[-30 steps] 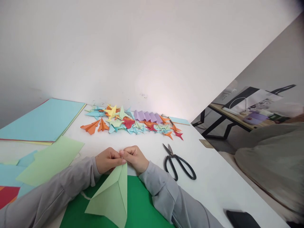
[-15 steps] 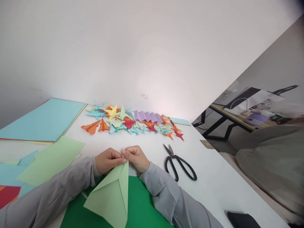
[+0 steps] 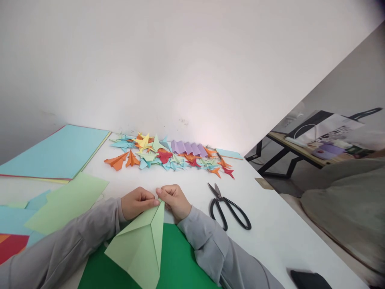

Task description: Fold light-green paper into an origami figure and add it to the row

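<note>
A light green folded paper [image 3: 137, 251] hangs from both hands with its narrow tip upward and its wide end toward me. My left hand [image 3: 138, 203] is closed, pinching the paper's upper left edge near the tip. On the other side, my right hand [image 3: 175, 202] has thumb and fingers pinched on the tip. The two hands almost touch. Beneath the paper lies a dark green sheet [image 3: 180, 257] on the white table. Black-handled scissors [image 3: 223, 200] rest right of my right hand, blades slightly apart.
Many small folded paper shapes [image 3: 164, 155] and a purple pleated strip [image 3: 189, 148] lie along the wall. Large light blue sheets [image 3: 60, 152] are stacked at the left, near loose green sheets [image 3: 72, 196]. A black object [image 3: 309, 279] sits at the lower right edge.
The green paper's tip has tilted slightly to the right and its lower end slightly to the left. Both hands keep their pinch. The whole view has shifted a little.
</note>
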The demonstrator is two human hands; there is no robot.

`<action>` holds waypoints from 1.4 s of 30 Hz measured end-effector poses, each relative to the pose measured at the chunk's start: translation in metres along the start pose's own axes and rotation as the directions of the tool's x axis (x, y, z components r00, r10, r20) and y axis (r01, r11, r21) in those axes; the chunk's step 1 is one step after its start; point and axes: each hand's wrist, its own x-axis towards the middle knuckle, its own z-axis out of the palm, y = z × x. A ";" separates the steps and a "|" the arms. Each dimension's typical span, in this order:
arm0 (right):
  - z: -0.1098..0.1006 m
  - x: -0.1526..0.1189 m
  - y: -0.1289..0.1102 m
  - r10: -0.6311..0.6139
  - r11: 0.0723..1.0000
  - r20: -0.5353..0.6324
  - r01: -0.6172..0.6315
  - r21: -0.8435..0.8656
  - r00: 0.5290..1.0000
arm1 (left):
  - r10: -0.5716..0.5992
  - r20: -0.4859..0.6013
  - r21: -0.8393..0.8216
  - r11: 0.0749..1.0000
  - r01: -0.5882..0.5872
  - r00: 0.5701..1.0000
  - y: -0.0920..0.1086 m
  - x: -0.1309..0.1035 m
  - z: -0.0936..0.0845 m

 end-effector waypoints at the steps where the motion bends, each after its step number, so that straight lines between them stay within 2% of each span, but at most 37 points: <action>1: 0.000 0.000 0.000 0.002 1.000 -0.006 -0.002 0.007 1.000 | -0.004 -0.004 -0.009 1.000 0.004 1.000 0.000 0.000 0.000; 12: 0.002 0.001 -0.006 0.052 0.963 -0.128 -0.016 0.268 0.990 | -0.020 -0.047 -0.108 0.994 0.015 0.999 -0.006 0.002 0.004; 22: 0.004 0.001 -0.009 0.062 0.955 -0.136 -0.019 0.296 0.989 | -0.008 -0.048 -0.009 1.000 0.008 0.999 0.003 -0.001 0.002; 29: 0.005 0.001 -0.009 0.069 0.953 -0.141 -0.023 0.303 0.988 | 0.000 -0.041 -0.016 1.000 -0.001 0.999 0.002 0.000 0.002; 34: 0.003 0.002 -0.008 0.077 0.943 -0.171 -0.016 0.332 0.982 | -0.012 -0.049 -0.057 0.998 0.010 0.999 -0.002 0.000 0.004; 39: -0.002 0.005 -0.008 0.133 0.903 -0.216 -0.028 0.430 0.967 | -0.025 -0.044 -0.175 0.984 0.017 0.999 -0.005 0.000 0.006; 42: -0.003 0.006 -0.007 0.131 0.892 -0.213 -0.021 0.452 0.968 | -0.036 -0.039 -0.157 0.987 0.029 0.999 -0.006 -0.001 0.005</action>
